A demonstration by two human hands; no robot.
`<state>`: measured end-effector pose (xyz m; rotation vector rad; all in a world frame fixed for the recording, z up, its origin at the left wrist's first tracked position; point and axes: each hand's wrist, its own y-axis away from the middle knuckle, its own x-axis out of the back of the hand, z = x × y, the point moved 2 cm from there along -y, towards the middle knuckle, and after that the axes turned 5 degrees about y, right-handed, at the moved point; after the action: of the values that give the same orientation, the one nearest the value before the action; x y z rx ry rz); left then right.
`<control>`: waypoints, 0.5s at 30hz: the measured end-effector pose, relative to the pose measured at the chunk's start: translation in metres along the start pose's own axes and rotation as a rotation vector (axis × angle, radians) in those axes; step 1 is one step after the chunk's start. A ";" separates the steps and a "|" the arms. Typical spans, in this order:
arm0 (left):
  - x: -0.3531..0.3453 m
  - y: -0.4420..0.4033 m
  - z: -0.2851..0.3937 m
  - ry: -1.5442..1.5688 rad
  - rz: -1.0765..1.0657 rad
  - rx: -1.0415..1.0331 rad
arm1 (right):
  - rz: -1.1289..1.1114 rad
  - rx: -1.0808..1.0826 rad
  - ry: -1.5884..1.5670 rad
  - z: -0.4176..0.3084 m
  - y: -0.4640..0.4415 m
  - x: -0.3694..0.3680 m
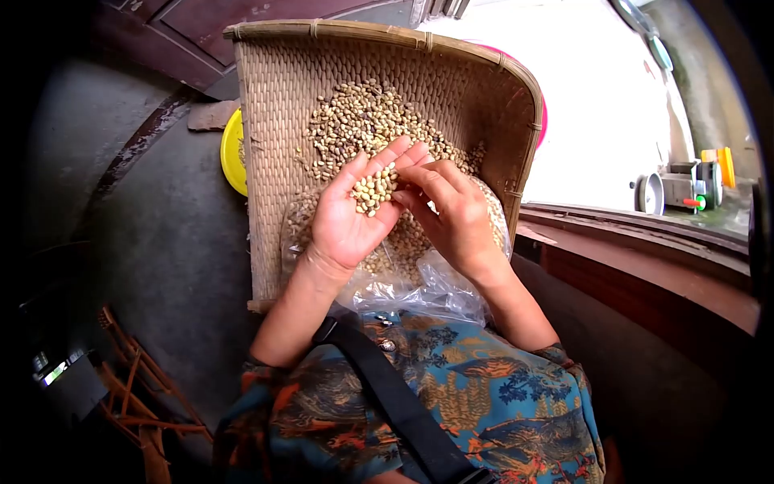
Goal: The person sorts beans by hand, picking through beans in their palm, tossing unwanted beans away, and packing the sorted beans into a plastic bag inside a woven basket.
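My left hand [345, 216] is turned palm up and cupped around a small heap of pale yellow beans [373, 190]. Over that heap, my right hand [461, 211] has its thumb and fingertips pinched together; whether a bean is between them is hidden. Below both hands lies a woven bamboo winnowing basket [274, 97]. Loose beans [363, 113], some pale and some dark brown, are spread across its middle. A clear plastic bag [435, 286] with more pale beans inside rests at the near side of the basket, partly under my wrists.
A yellow basin [234, 153] shows from behind the basket's left edge, near a brick [212, 115]. At the right runs a wooden sill [645, 266] beside a bright doorway. A wooden chair frame [145, 387] stands at lower left. A dark red door [189, 36] is at the back.
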<state>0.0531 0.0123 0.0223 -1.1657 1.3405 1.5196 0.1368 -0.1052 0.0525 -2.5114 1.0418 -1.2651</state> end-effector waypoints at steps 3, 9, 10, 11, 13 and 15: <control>0.002 0.003 -0.003 -0.014 -0.023 0.005 | -0.013 -0.033 0.055 -0.004 0.001 -0.002; 0.002 0.001 -0.009 -0.067 -0.021 -0.002 | -0.030 -0.062 0.066 -0.005 0.002 0.004; 0.001 0.001 -0.010 -0.066 -0.009 -0.003 | -0.026 -0.059 0.058 -0.003 0.002 0.004; 0.001 0.001 -0.010 -0.049 -0.026 0.005 | -0.021 -0.056 0.049 -0.001 0.002 0.005; 0.003 0.001 -0.012 -0.034 -0.026 0.017 | -0.049 -0.106 0.011 0.000 0.003 0.008; 0.006 0.001 -0.014 -0.037 -0.012 0.023 | -0.069 -0.132 -0.005 0.001 0.005 0.010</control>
<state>0.0529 -0.0014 0.0167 -1.1239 1.3211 1.5069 0.1390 -0.1152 0.0567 -2.6682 1.0805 -1.2453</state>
